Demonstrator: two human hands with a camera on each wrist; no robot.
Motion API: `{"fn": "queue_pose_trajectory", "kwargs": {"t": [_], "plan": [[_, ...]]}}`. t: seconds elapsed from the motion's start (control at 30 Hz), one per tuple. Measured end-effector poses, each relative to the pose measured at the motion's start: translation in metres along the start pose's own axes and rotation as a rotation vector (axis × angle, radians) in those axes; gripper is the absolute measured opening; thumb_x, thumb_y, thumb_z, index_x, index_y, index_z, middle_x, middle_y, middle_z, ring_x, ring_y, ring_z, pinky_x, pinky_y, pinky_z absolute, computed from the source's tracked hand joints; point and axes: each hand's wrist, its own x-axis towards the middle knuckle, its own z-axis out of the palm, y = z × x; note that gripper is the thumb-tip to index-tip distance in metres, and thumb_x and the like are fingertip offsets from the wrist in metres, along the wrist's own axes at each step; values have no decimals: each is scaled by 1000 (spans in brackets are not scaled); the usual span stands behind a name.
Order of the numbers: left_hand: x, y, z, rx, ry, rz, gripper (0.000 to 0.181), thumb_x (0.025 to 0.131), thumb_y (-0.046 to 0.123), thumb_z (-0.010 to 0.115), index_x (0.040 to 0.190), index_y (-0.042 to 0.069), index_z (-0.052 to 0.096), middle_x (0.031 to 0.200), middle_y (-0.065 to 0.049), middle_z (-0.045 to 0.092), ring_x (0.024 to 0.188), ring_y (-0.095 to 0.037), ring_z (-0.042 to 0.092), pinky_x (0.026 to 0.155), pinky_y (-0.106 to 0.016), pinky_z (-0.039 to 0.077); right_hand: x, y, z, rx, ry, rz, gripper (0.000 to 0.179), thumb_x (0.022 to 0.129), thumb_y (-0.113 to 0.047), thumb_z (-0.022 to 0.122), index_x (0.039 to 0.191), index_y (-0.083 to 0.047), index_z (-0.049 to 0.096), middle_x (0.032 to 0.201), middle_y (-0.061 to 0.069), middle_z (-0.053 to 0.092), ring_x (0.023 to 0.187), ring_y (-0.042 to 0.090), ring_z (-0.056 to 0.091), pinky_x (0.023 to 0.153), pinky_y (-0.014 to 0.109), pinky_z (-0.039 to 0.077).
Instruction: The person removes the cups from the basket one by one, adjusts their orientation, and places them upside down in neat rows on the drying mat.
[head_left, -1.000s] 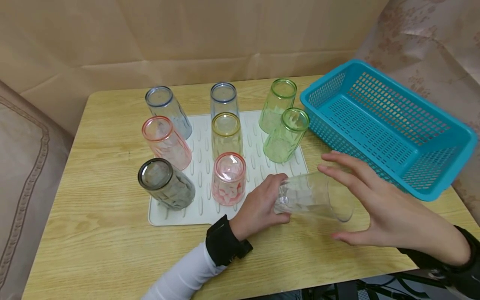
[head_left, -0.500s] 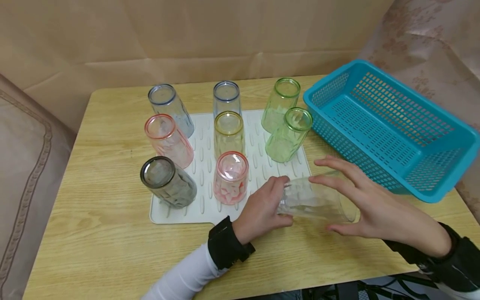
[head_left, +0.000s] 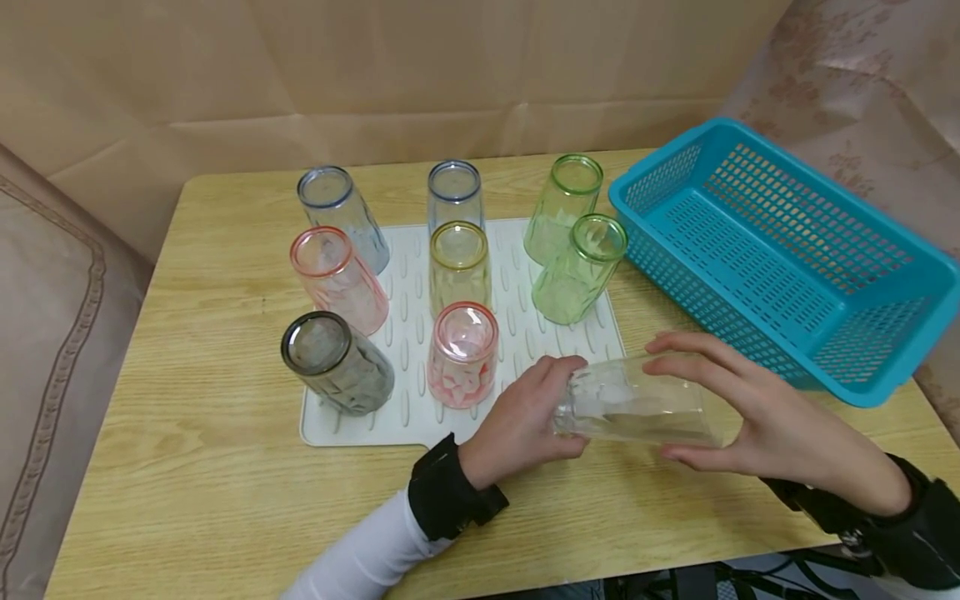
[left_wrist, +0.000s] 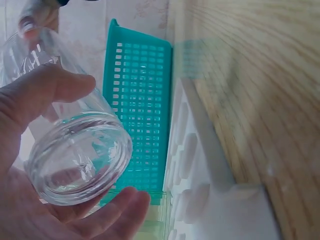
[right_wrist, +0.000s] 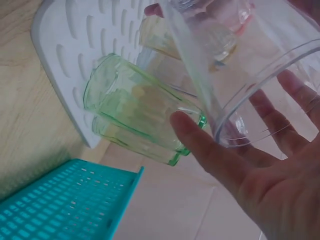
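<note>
A clear drinking glass (head_left: 637,404) lies sideways in the air above the near right corner of a white drying mat (head_left: 405,417). My left hand (head_left: 525,421) grips its base end, thumb on the near side. Around its mouth end my right hand (head_left: 742,408) curves, fingertips right at the far side and thumb at the near side. The left wrist view shows the thick glass base (left_wrist: 80,160) in the left palm. In the right wrist view, some right fingers (right_wrist: 272,120) show through the glass near its rim. Upside-down coloured glasses stand on the mat, a pink glass (head_left: 462,354) nearest the left hand.
Two green glasses (head_left: 570,279) stand at the mat's right side, beside a blue plastic basket (head_left: 750,342). A yellow glass (head_left: 460,267) and blue glass (head_left: 454,192) stand behind the pink one. A grey glass (head_left: 337,367) is at the front left.
My right hand has moved left and closed in on the glass's mouth end, its thumb now nearer the glass. My left hand keeps its grip on the base.
</note>
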Motion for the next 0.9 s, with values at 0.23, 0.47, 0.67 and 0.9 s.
{"fn": "queue_pose_trajectory", "kwargs": {"t": [0.23,0.47,0.67,0.9], "plan": [[-7,-1,-2,-160,11,-48,89,72,18,84,143,9,32,131,-11,45,114,-16,46,94,-27,42,-4,-5,-4,56,53,19,67,82,-49,72,121,5,59,127,22,52,124,18,46,98,18,36],[-14,-8,-1,-299,24,-41,93,71,12,86,144,3,30,136,-16,42,124,-20,42,94,-24,44,-7,-4,-7,130,97,-8,71,75,-41,81,120,9,57,125,27,52,122,23,48,97,21,37],[-18,-13,3,-572,-10,-84,95,71,7,85,147,10,26,145,-14,35,126,-21,44,99,-29,42,-9,-5,-9,171,130,-26,71,75,-38,82,119,11,56,126,28,51,124,25,46,95,21,37],[-17,-16,11,-933,-106,-116,87,78,-9,74,146,18,26,139,-10,45,122,-17,52,98,-36,45,-8,-7,-7,217,168,-72,69,75,-35,83,117,13,56,126,28,51,125,25,46,96,22,37]]}}
